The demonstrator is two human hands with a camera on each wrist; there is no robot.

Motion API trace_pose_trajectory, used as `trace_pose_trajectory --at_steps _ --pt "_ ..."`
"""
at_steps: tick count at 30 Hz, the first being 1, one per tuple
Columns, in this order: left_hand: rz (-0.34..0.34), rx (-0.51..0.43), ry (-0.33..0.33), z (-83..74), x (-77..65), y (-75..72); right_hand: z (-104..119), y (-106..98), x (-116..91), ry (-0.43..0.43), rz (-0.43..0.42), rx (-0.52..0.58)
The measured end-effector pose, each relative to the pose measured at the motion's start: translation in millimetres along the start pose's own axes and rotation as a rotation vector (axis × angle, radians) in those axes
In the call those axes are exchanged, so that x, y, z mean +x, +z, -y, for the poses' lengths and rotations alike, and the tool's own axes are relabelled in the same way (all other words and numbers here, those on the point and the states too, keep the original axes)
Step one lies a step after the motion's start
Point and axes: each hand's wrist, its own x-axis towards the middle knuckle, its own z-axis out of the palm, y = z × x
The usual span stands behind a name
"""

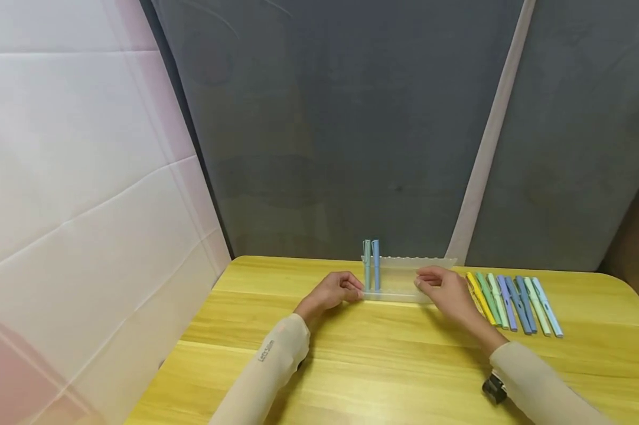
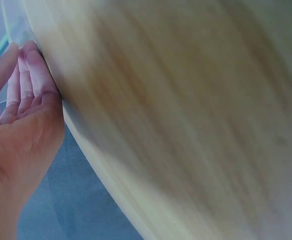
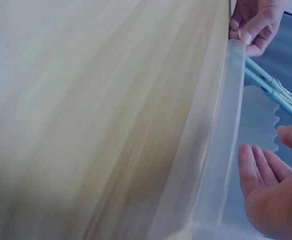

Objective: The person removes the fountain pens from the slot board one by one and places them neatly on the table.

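Observation:
A clear plastic pen stand with a scalloped top edge stands near the back of the table. Two capped pens lean upright at its left end: a grey-green pen and a light blue pen. My left hand pinches the stand's left end, its thumb on the front ledge in the right wrist view. At the right part of the stand, my right hand is held with fingers loosely extended and thumb apart, nothing between them. It overlaps the stand's right end in the head view.
Right of the right hand, several pens lie side by side on the wooden table, among them a yellow pen, a purple pen and a pale blue pen. A dark grey curtain hangs behind the table's back edge.

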Motion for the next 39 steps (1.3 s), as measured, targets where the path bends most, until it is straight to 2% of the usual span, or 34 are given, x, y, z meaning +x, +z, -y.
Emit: trace_pose_trajectory --at_steps 8,13,18,22,31,39 --pt "0.007 0.001 0.009 4.9 -0.1 -1.4 9 28 14 0.157 0.121 0.446" --pt "0.001 -0.007 -0.001 5.5 1.4 -0.5 15 46 20 0.180 0.117 0.545" --pt "-0.005 -0.011 -0.010 7.8 3.2 1.4 22 63 24 0.220 0.057 0.529" --pt "-0.006 -0.016 -0.007 8.8 3.4 1.9 27 71 26 0.219 0.031 0.492" --pt "-0.009 0.005 0.002 6.7 2.3 0.8 36 78 27 0.200 -0.004 0.368" --pt "-0.010 0.000 -0.011 6.0 2.9 0.8 41 81 32 0.237 -0.039 0.239"
